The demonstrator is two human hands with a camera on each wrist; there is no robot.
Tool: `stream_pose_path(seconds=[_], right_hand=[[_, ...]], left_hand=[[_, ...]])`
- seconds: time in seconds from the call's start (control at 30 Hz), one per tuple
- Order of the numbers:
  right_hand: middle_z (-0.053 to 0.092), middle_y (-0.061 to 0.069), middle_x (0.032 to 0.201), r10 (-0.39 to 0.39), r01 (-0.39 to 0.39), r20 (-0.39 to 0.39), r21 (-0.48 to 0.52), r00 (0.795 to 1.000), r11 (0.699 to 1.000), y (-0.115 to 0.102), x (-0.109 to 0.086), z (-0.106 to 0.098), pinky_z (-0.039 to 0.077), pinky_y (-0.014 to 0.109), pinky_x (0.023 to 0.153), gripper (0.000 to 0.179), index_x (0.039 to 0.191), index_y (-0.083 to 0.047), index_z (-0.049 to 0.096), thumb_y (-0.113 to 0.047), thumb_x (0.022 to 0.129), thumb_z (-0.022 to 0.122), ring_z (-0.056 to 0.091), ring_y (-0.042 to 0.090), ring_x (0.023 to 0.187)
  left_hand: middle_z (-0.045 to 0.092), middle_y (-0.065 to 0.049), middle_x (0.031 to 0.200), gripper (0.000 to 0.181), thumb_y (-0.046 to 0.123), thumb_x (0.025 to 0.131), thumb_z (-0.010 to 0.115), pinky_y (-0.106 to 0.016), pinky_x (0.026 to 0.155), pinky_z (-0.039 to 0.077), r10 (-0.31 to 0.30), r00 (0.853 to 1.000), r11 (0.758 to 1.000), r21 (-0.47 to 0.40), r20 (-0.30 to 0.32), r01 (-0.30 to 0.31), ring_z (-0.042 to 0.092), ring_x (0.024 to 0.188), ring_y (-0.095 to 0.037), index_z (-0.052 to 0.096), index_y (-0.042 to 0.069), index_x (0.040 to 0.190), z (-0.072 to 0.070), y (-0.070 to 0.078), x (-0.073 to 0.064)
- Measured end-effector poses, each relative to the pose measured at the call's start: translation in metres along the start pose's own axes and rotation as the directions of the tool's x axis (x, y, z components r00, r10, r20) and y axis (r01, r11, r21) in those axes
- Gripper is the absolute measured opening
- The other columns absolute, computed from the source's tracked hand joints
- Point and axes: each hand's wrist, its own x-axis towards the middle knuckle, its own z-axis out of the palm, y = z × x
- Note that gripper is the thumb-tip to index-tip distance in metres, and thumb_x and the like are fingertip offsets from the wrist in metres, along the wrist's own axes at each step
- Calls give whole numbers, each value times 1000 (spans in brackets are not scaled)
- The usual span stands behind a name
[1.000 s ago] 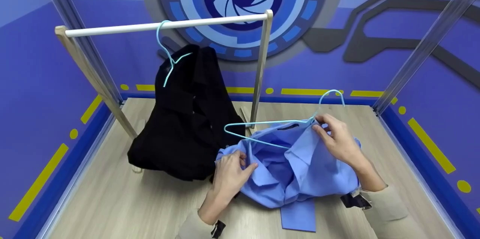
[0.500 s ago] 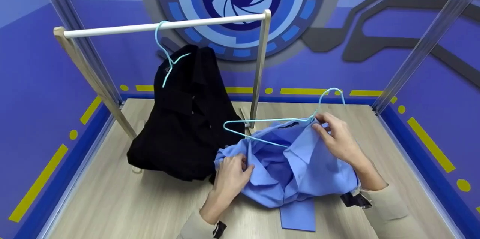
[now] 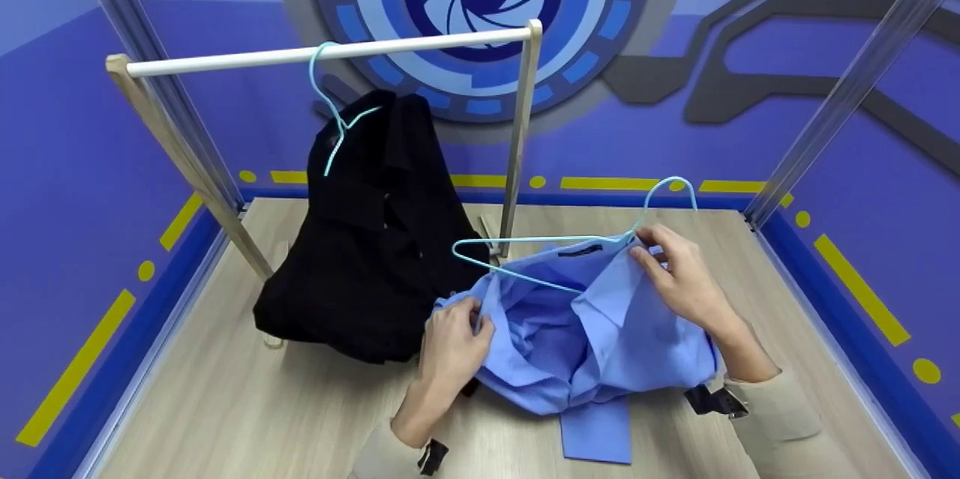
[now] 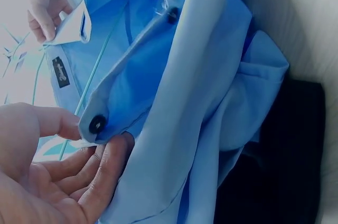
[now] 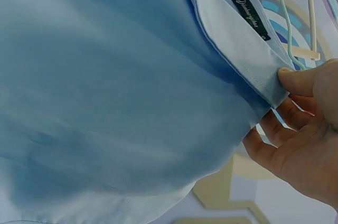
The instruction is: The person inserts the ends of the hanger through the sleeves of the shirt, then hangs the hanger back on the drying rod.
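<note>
A light blue shirt (image 3: 637, 336) with a dark neck label (image 5: 250, 16) lies bunched on the table, its collar raised. My right hand (image 3: 684, 275) pinches the collar close to the neck of a pale turquoise hanger (image 3: 536, 240). One arm of that hanger sticks out to the left above the shirt; the other is hidden by the cloth. At the shirt's left front, my left hand (image 3: 454, 340) pinches the fabric edge between thumb and fingers. The left wrist view shows this edge with a black button (image 4: 97, 124) beside the thumb.
A black shirt (image 3: 367, 254) hangs on another turquoise hanger (image 3: 328, 88) from the white rail (image 3: 420, 43) of a wooden-legged rack, left of the blue shirt. Blue patterned walls (image 3: 847, 164) enclose the wooden table (image 3: 247, 404) at the back and both sides.
The left hand has shifted slightly left and toward me along the shirt front, spreading the opening a little. The hanger and right hand have moved slightly right.
</note>
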Motion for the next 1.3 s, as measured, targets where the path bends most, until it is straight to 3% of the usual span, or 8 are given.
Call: stream_pose_path(seconds=[0.43, 0.7, 1.0, 1.3], right_hand=[[67, 11, 100, -6, 6, -2, 5, 1000, 1000, 1, 0, -1, 49, 16, 77, 15, 107, 6, 66, 14, 94, 63, 65, 28, 93], [67, 7, 99, -21, 21, -3, 18, 1000, 1000, 2, 0, -3, 48, 14, 77, 18, 104, 4, 66, 17, 93, 62, 64, 18, 94], [69, 4, 100, -29, 29, 9, 38, 1000, 999, 1, 0, -5, 48, 14, 77, 23, 103, 1, 69, 19, 91, 63, 63, 11, 94], [68, 2, 99, -42, 40, 37, 54, 998, 998, 2, 0, -9, 49, 19, 76, 26, 104, -4, 70, 18, 92, 63, 63, 13, 92]], left_hand=[[69, 1, 79, 4, 8, 89, 73, -40, 67, 55, -5, 998, 999, -48, -65, 2, 66, 71, -16, 74, 4, 90, -16, -5, 9], [69, 2, 79, 4, 7, 90, 74, -36, 67, 54, -20, 996, 996, -94, -84, 12, 65, 69, -13, 76, 3, 91, -24, -8, 15], [74, 2, 80, 4, 6, 90, 76, -33, 69, 56, -96, 994, 982, -172, -58, 85, 68, 69, -10, 78, 5, 93, -29, -13, 20], [74, 2, 81, 5, 9, 92, 76, -32, 68, 57, -98, 993, 977, -198, -71, 83, 69, 70, -11, 78, 5, 91, -34, -17, 25]])
